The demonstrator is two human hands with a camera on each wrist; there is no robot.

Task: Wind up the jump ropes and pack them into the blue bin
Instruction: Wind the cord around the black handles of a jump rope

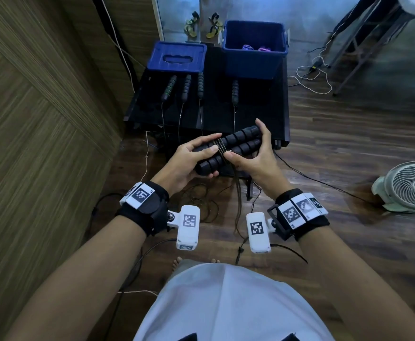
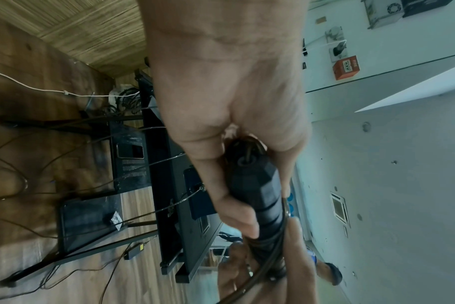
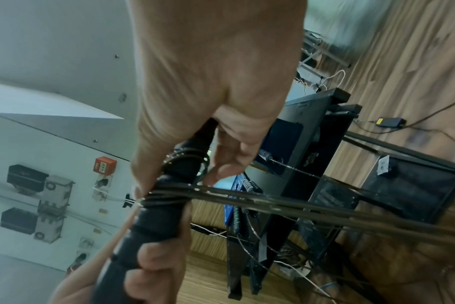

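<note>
Nearest the body, both wrists raised in front of a white shirt [image 1: 226, 303], meeting over the floor. Left hand [image 1: 184, 161] wrapped round the near end of the paired black handles [image 1: 228, 148], thumb on top, fingers curled beneath: a firm closed grip. Handles side by side, long axis running from lower left up to the right, far ends past the right hand's fingers. Right hand [image 1: 253, 156] just right of the wrapped band of cord [image 1: 220, 147], thumb and curled fingers pinching cord against the handles; grip closed on the cord, forefinger lifted along the far handle. Remaining cord hanging straight down from the band between the wrists, its loose length looped on the floor below. Judged: winding under way, several turns laid, slack left; the next turn calls for cord fed across the long axis, right hand nearer the free strand.

Further out, black tabletop [image 1: 250, 114] with four more handles [image 1: 186, 87] in a row, cords trailing over the near edge. Beyond them, blue lid [image 1: 176, 57] on the left and blue bin [image 1: 254, 60] on the right, open, with purple bundles [image 1: 254, 48] inside.
</note>
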